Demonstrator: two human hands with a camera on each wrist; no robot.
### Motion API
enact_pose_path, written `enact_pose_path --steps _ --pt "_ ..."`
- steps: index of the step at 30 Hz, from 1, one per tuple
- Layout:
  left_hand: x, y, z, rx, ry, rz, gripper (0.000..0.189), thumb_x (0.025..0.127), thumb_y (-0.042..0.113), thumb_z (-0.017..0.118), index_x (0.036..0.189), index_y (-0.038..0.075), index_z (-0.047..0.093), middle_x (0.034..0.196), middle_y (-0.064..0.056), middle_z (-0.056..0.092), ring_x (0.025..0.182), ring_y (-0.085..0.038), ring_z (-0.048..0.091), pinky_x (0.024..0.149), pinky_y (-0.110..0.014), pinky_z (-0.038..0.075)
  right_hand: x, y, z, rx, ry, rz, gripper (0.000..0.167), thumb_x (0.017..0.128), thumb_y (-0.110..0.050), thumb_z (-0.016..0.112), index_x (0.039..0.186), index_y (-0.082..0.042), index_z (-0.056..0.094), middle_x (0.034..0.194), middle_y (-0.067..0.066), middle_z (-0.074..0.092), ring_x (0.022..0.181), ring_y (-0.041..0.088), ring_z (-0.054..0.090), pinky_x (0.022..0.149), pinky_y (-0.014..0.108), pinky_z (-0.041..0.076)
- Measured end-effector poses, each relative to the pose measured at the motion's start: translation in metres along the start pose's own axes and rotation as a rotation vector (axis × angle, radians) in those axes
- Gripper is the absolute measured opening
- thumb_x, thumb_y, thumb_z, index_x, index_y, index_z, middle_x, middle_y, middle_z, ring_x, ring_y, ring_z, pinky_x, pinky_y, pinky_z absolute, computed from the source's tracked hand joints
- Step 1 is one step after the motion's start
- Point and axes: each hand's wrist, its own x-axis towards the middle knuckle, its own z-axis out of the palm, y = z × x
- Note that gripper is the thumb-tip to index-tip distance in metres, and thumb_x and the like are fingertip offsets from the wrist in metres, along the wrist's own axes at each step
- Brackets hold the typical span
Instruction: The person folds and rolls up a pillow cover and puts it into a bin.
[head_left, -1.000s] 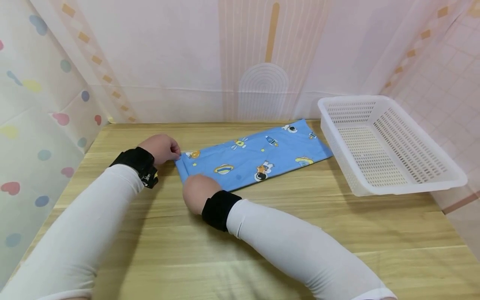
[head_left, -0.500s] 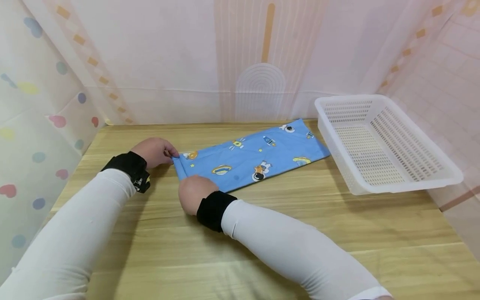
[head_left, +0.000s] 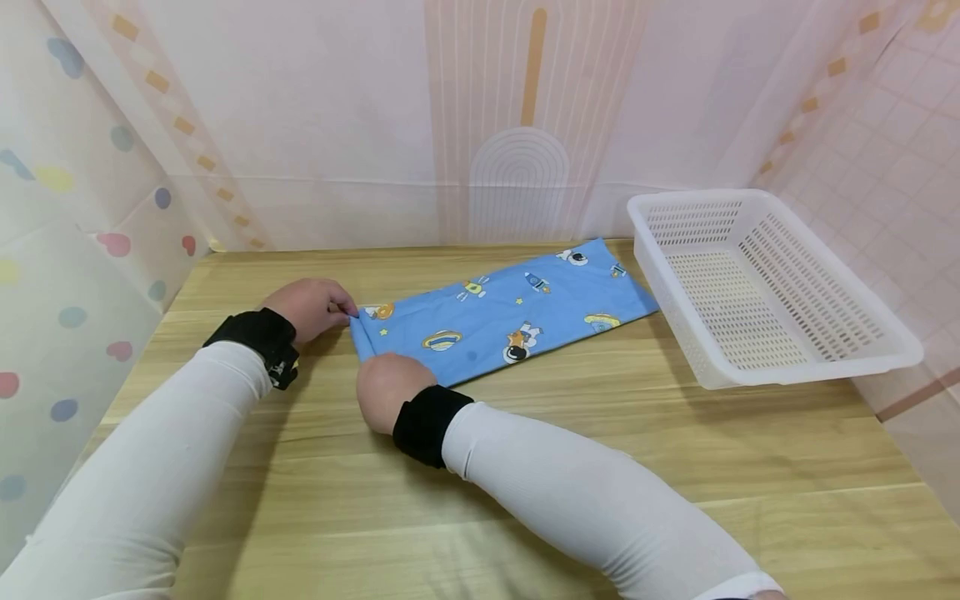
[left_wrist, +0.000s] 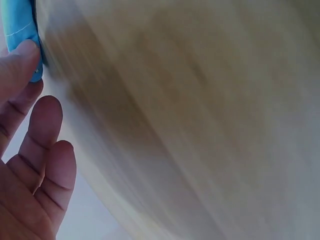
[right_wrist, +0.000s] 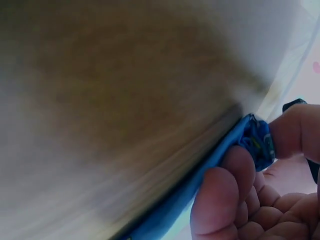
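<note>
A blue cloth (head_left: 487, 312) printed with astronauts, rockets and planets lies as a long folded strip across the table, its left end turned into a narrow roll. My left hand (head_left: 311, 308) pinches the far end of that roll; in the left wrist view the thumb (left_wrist: 22, 62) lies on the blue edge, with the other fingers loosely bent. At the near end my right hand (head_left: 393, 390) grips the roll, though its fingers are hidden in the head view. The right wrist view shows the rolled cloth end (right_wrist: 257, 142) between thumb and curled fingers.
A white perforated plastic basket (head_left: 813, 375) stands to the right, close to the cloth's right end. The wooden table (head_left: 360, 517) meets a patterned curtain (head_left: 337, 108) at the back, with more patterned sheeting on both sides.
The head view has shifted slightly. My left hand's fingers have changed their hold a little at the far end of the roll; the right hand stays at the near end.
</note>
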Motion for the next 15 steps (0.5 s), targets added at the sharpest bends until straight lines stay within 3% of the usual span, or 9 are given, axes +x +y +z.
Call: enact_pose_path --steps 5,11,15 --pt "0.003 0.002 0.000 0.011 -0.028 0.012 0.013 0.101 0.008 0.068 0.105 0.012 0.079 0.115 -0.012 0.074 0.108 -0.032 0.067 0.100 -0.054 0.052 0.000 0.004 -0.001 0.054 -0.021 0.001 0.021 0.104 -0.017 0.062 0.084 -0.015 0.068 0.082 -0.004 0.064 0.072 0.012 0.059 0.062 0.025 0.050" --pt "0.014 0.001 -0.004 0.012 -0.154 0.052 0.016 0.104 0.006 0.062 0.098 0.014 0.074 0.098 -0.003 0.069 0.084 -0.021 0.057 0.077 -0.037 0.048 0.003 0.011 0.000 0.153 -0.051 0.031 0.030 0.102 -0.015 0.064 0.072 -0.015 0.065 0.072 -0.003 0.059 0.062 0.014 0.056 0.052 0.025 0.045" --pt "0.017 0.006 -0.010 -0.003 -0.225 0.043 0.016 0.106 0.007 0.057 0.096 0.012 0.069 0.090 -0.003 0.065 0.076 -0.020 0.054 0.069 -0.032 0.043 0.005 0.015 -0.001 0.196 -0.072 0.031 0.038 0.101 -0.013 0.064 0.064 -0.016 0.059 0.065 -0.004 0.052 0.054 0.012 0.050 0.047 0.024 0.041"
